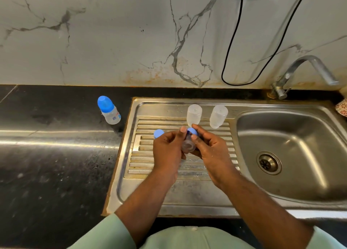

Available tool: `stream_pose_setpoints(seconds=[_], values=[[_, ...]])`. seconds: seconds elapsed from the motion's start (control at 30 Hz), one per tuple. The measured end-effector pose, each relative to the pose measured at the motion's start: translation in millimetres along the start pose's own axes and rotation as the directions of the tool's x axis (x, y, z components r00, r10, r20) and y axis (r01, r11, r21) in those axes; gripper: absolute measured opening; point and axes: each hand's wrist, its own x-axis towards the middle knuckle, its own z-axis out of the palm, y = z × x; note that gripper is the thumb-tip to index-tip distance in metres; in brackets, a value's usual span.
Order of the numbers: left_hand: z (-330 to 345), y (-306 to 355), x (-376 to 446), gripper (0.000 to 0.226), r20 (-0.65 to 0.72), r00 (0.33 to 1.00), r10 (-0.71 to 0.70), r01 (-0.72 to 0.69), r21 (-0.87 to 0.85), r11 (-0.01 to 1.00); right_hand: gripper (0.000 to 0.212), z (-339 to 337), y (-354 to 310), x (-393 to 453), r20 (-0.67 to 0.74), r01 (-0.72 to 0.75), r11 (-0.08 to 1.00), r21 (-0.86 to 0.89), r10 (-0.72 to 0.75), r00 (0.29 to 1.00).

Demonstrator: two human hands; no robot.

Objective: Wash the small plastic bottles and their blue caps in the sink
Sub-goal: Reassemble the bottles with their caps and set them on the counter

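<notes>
Over the ribbed drainboard (pixel 161 166), my left hand (pixel 167 151) and my right hand (pixel 210 151) both grip one small clear bottle (pixel 188 145). Its base faces me. Its blue cap (pixel 192 130) points away, and my right fingers curl round the cap. A loose blue cap (pixel 158 133) lies on the drainboard just left of my left hand. Two uncapped clear bottles (pixel 194 114) (pixel 218 116) stand upside down at the back of the drainboard. A capped bottle (pixel 109 110) stands tilted on the black counter to the left.
The steel sink basin (pixel 293 136) with its drain (pixel 268 162) lies to the right, under a curved tap (pixel 304 68) at the back right. A black cable (pixel 232 42) hangs on the marble wall. Black counter (pixel 56 154) spreads to the left, wet in spots.
</notes>
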Motion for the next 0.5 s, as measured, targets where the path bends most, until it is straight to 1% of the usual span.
stream_pose_setpoints(seconds=[0.03,0.07,0.1,0.17,0.2,0.23,0.3,0.33,0.37,0.4,0.5], values=[[4.7,-2.6,-2.6,0.033,-0.033,0.999,0.0,0.0,-0.008,1.0,0.034,2.7,3.4,-0.4,-0.033,0.025,0.999,-0.029,-0.026,0.999],[8.6,-5.1,-4.9,0.037,-0.034,0.999,-0.016,0.015,-0.026,1.0,0.034,5.3,6.2,0.0,-0.062,0.039,0.998,-0.041,-0.042,0.997],[10.9,-8.2,-6.1,0.037,0.003,0.999,-0.036,0.036,-0.046,0.998,0.034,7.4,7.7,0.2,-0.086,0.037,0.998,-0.041,-0.041,0.995],[12.0,-13.4,-7.1,0.026,0.118,0.993,-0.017,0.024,-0.059,0.998,0.033,8.6,9.3,3.2,-0.117,0.007,1.0,-0.017,-0.009,0.993],[10.5,-15.2,-6.1,0.02,0.135,0.99,0.028,-0.021,-0.048,0.999,0.032,7.3,9.3,5.5,-0.121,-0.011,1.0,0.002,0.011,0.993],[7.3,-17.3,-2.8,0.019,0.105,0.991,0.084,-0.081,-0.03,0.996,0.03,5.4,8.7,6.9,-0.117,-0.029,0.999,0.023,0.032,0.993],[0.9,-20.6,6.2,0.02,-0.019,0.977,0.211,-0.21,0.059,0.976,0.025,1.3,7.6,7.6,-0.08,-0.066,0.995,0.075,0.072,0.994],[-1.1,-21.1,10.4,0.019,-0.062,0.957,0.285,-0.275,0.132,0.952,0.024,0.3,7.3,7.4,-0.044,-0.087,0.991,0.105,0.092,0.995],[-1.9,-22.9,14.2,0.018,-0.072,0.932,0.355,-0.334,0.206,0.92,0.024,-0.2,7.3,6.5,-0.002,-0.113,0.984,0.135,0.114,0.993],[-1.9,-24.8,17.0,0.019,-0.063,0.907,0.416,-0.387,0.259,0.885,0.024,-0.1,7.2,5.9,0.035,-0.143,0.976,0.162,0.14,0.99],[-3.4,-34.5,25.7,0.027,-0.032,0.823,0.567,-0.524,0.342,0.78,0.023,0.0,2.5,4.6,0.138,-0.257,0.926,0.277,0.227,0.964]])
